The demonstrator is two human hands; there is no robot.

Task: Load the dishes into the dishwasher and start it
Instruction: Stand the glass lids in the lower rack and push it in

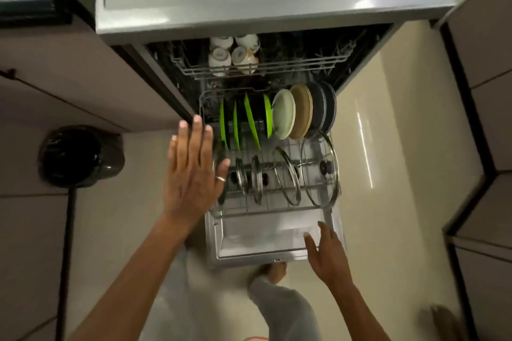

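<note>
Covering the loaded rack's [277, 209] left edge: flat left hand [191, 174].

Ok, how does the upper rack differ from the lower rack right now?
The lower rack is pulled out over the open door; the upper rack sits mostly inside the machine. The lower rack holds plates and glass lids standing on edge; the upper rack holds white cups, bottoms up. Both are grey wire racks.
</note>
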